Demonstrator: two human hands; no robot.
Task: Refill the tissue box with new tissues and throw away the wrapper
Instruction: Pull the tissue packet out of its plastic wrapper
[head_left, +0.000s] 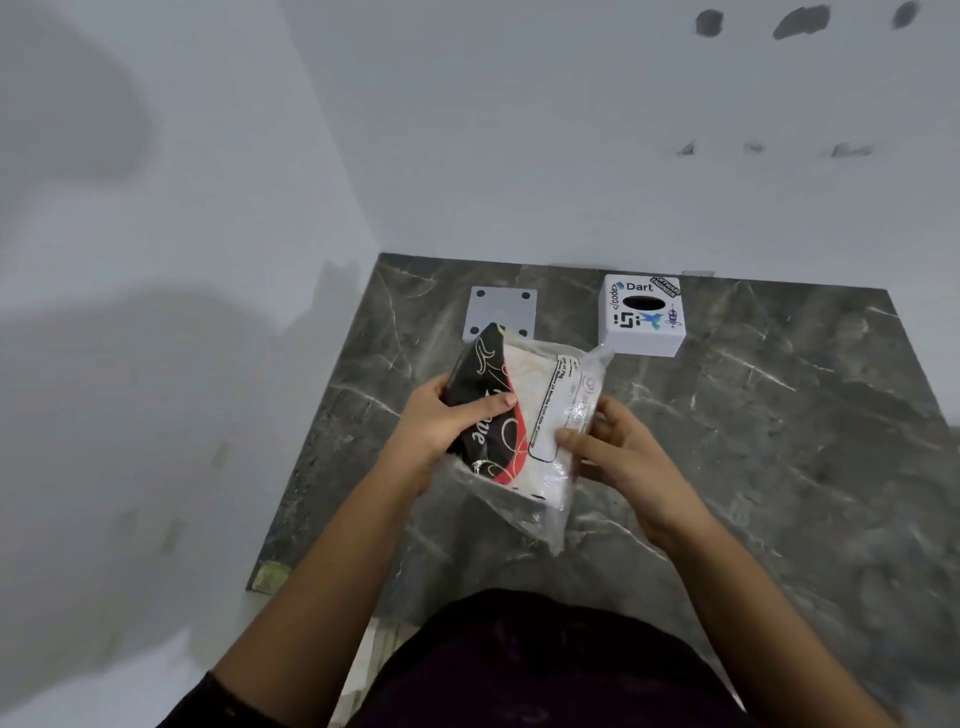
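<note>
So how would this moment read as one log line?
step: opening tissue pack | left hand: grips printed end | right hand: grips clear wrapper end | tissue box: on counter, slot empty

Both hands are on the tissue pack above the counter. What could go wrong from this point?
1. The left hand and right hand pull at the tissue pack in mid-air; if the wrapper gives suddenly, tissues may spill onto the counter.
2. The clear plastic looks slippery, so the pack might slide out of the grip.
3. The tissue box and the flat white plate lie just behind; a jerk could knock them.
</note>
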